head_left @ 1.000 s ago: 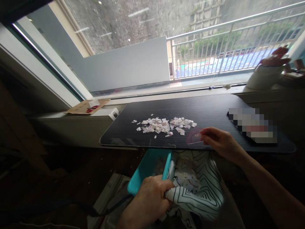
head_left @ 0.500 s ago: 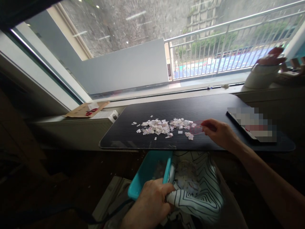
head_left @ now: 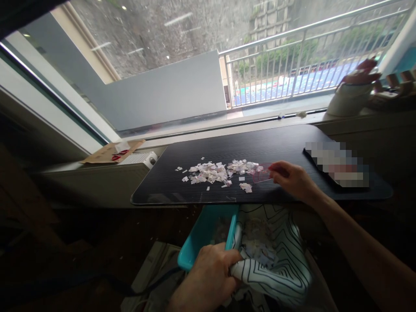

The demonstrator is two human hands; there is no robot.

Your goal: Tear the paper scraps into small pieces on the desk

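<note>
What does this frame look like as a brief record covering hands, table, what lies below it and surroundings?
left hand: holds patterned cloth, beside teal bin
right hand: holds clear pink plastic piece at the edge of the scraps
table: dark; bears loose paper scraps
below table edge: teal bin, contents dim; patterned cloth with more scraps inside
surroundings: brown paper at left; window ahead
obscured: pixelated item, table's right side

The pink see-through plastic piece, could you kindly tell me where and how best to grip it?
The plastic piece seems best pinched at its right end, coming from the right, as the right hand does: it looks thin and flat, and its left end is at the edge of the paper scraps.
</note>
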